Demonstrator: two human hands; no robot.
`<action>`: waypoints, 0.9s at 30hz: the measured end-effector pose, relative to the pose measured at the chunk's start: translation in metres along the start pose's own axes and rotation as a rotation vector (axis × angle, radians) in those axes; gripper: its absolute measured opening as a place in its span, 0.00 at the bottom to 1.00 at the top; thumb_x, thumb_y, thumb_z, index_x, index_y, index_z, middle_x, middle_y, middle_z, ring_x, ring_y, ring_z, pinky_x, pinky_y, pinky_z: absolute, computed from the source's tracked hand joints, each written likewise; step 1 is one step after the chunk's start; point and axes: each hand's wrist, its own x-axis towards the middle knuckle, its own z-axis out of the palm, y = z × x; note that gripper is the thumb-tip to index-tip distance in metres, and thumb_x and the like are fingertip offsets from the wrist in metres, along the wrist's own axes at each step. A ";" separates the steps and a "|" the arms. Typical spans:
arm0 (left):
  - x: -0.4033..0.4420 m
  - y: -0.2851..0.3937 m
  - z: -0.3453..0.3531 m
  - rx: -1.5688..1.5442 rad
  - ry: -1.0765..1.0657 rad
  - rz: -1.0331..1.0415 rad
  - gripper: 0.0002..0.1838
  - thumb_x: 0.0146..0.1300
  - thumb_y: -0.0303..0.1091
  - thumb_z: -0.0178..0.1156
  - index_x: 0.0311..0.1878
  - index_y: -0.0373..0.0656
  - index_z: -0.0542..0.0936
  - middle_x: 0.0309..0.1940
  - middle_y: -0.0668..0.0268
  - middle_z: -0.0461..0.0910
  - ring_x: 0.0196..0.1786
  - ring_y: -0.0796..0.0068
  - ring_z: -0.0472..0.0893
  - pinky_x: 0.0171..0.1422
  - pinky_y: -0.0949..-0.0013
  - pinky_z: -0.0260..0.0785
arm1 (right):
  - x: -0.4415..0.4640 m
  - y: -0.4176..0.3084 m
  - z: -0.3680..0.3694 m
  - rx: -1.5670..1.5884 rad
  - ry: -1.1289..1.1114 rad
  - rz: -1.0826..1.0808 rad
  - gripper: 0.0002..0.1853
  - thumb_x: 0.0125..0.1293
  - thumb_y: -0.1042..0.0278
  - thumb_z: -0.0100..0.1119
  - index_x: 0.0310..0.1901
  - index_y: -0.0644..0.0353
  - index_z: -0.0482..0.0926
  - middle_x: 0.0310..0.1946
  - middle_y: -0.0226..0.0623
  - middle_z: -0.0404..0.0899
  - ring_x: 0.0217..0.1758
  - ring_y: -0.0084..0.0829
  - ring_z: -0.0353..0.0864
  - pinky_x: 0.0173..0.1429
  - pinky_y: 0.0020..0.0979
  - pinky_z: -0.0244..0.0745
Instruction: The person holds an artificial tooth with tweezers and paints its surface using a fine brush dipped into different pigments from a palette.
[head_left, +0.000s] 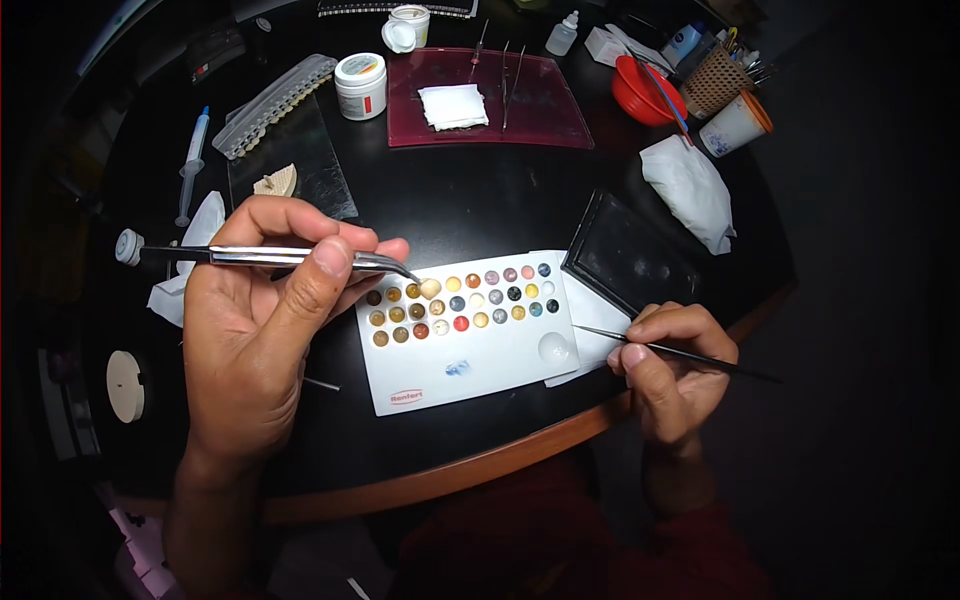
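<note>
Left hand [265, 300] clamped on bent tweezers [260, 257], crown [430, 289] over palette [510, 375]; right hand [685, 370] pinches fine brush [690, 357] by palette's right edge; tabletop [450, 437] strip nearside.

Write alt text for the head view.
The left hand holds bent-tipped tweezers with a small cream piece at the tip, above a white palette of coloured dots; the right hand holds a thin pointed tool. Beyond, a dark red board and red bowl sit on a black table.

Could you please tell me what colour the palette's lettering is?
The lettering is red; see the head view.
</note>
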 end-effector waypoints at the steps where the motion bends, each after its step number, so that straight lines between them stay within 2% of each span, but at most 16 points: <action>1: 0.000 0.000 0.001 0.006 0.006 -0.005 0.08 0.83 0.32 0.57 0.53 0.36 0.74 0.50 0.55 0.85 0.60 0.56 0.89 0.66 0.59 0.85 | -0.003 0.006 0.000 -0.026 -0.005 -0.006 0.04 0.64 0.82 0.63 0.40 0.70 0.81 0.28 0.42 0.84 0.29 0.23 0.81 0.36 0.22 0.74; 2: -0.001 0.001 0.002 0.013 0.017 -0.009 0.08 0.83 0.32 0.57 0.53 0.36 0.74 0.49 0.55 0.85 0.60 0.56 0.89 0.66 0.59 0.85 | -0.006 0.003 0.004 0.032 0.050 0.076 0.04 0.63 0.81 0.61 0.38 0.70 0.80 0.27 0.41 0.82 0.29 0.23 0.83 0.36 0.22 0.76; 5: -0.002 0.003 0.002 0.021 0.031 0.006 0.08 0.82 0.32 0.57 0.53 0.37 0.74 0.50 0.56 0.84 0.60 0.56 0.89 0.66 0.60 0.85 | -0.006 0.004 0.005 0.048 0.042 0.076 0.03 0.61 0.81 0.58 0.35 0.71 0.80 0.26 0.41 0.82 0.28 0.23 0.84 0.36 0.22 0.77; 6: -0.002 0.003 0.002 0.023 0.031 0.016 0.08 0.82 0.32 0.58 0.53 0.37 0.74 0.50 0.56 0.84 0.60 0.56 0.89 0.66 0.60 0.85 | -0.005 0.005 0.008 -0.001 0.034 0.103 0.04 0.60 0.81 0.56 0.33 0.70 0.80 0.23 0.40 0.82 0.25 0.22 0.82 0.32 0.22 0.75; 10: -0.005 0.005 0.002 0.017 -0.009 0.058 0.08 0.82 0.32 0.58 0.53 0.37 0.73 0.50 0.55 0.84 0.59 0.55 0.89 0.66 0.59 0.86 | 0.001 0.006 0.009 -0.067 -0.028 0.101 0.04 0.60 0.81 0.56 0.31 0.70 0.80 0.20 0.36 0.82 0.23 0.20 0.81 0.31 0.21 0.74; 27: -0.002 0.006 0.000 0.044 0.007 0.054 0.07 0.83 0.31 0.56 0.54 0.36 0.74 0.49 0.55 0.85 0.59 0.57 0.89 0.67 0.58 0.85 | 0.004 0.005 0.011 -0.105 -0.063 0.134 0.05 0.60 0.83 0.55 0.29 0.68 0.79 0.19 0.33 0.82 0.22 0.17 0.80 0.28 0.19 0.72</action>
